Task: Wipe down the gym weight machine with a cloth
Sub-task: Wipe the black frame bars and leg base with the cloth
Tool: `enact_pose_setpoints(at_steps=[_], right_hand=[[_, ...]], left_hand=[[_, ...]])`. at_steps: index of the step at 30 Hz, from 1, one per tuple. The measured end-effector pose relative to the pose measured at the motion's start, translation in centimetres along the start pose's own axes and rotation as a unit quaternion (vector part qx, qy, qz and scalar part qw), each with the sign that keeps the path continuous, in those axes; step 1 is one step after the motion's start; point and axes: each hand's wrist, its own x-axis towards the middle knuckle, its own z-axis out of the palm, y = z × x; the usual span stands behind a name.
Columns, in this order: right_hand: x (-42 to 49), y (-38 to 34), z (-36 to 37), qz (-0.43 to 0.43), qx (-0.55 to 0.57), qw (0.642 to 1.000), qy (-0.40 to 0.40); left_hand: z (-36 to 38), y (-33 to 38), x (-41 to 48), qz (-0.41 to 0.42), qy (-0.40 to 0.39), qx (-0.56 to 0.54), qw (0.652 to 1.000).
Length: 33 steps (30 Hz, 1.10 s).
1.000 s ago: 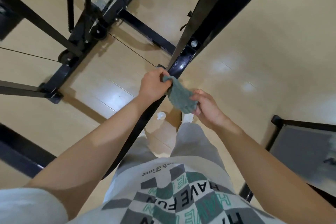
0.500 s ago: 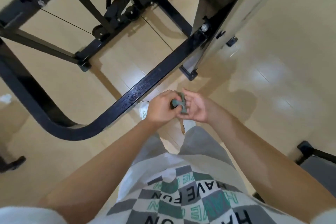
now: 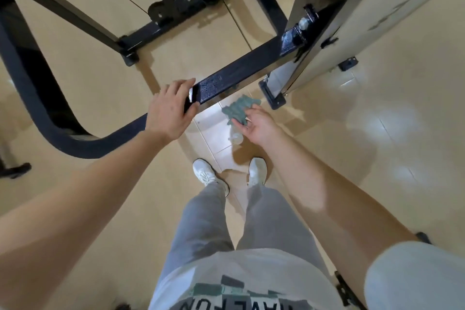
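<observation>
- Our left hand [image 3: 171,111] grips the machine's black bar [image 3: 239,75]; our right hand [image 3: 256,126] pinches the green cloth [image 3: 239,108] just below it, off the metal.
- That bar glistens with speckles; we cannot tell how much is wiped.

Bare left hand [image 3: 171,111] and right hand [image 3: 259,126], white short sleeves [image 3: 412,277], a grey-green checked T-shirt [image 3: 239,284], grey trousers [image 3: 201,229] and white sneakers [image 3: 205,171].

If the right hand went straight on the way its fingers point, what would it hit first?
Probably the black frame bar, just beyond the cloth the right hand holds. Depth is unclear, so it might pass underneath instead.
</observation>
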Motion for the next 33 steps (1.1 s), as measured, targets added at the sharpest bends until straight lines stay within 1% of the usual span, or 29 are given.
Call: enact_pose_setpoints(at_steps=[2, 6, 8, 11, 16, 19, 24, 28, 33], right_hand=[[1.3, -0.2, 1.0, -0.002, 0.044, 0.998, -0.041], [2.3, -0.5, 2.0, 0.007, 0.158, 0.982, -0.104], [2.0, -1.1, 1.6, 0.012, 0.185, 0.976, -0.115], [1.7, -2.0, 0.5, -0.004, 0.212, 0.971, -0.113], [1.7, -4.6, -1.0, -0.057, 0.27, 0.953, -0.122], [1.9, -6.8, -1.7, -0.09, 0.276, 0.95, -0.116], [1.7, -9.3, -2.1, -0.118, 0.291, 0.945, -0.094], [1.8, -9.2, -2.0, -0.122, 0.238, 0.96, -0.089], [1.4, -8.5, -1.4, -0.102, 0.156, 0.978, -0.097]], left_hand=[[0.6, -1.3, 0.6, 0.018, -0.032, 0.004, 0.999], [1.5, -3.0, 0.7, 0.056, -0.028, 0.027, 0.998], [2.0, -3.1, 0.8, 0.059, -0.02, 0.014, 0.998], [2.1, -3.1, 0.9, 0.062, -0.001, 0.004, 0.998], [2.0, -2.8, 0.9, 0.057, 0.017, 0.025, 0.998], [2.2, -2.7, 0.9, 0.057, 0.03, 0.042, 0.997], [2.3, -2.8, 0.7, 0.056, 0.039, 0.055, 0.996], [2.3, -2.8, 0.7, 0.053, 0.033, 0.055, 0.997], [2.1, -2.5, 0.5, 0.054, 0.039, 0.058, 0.996]])
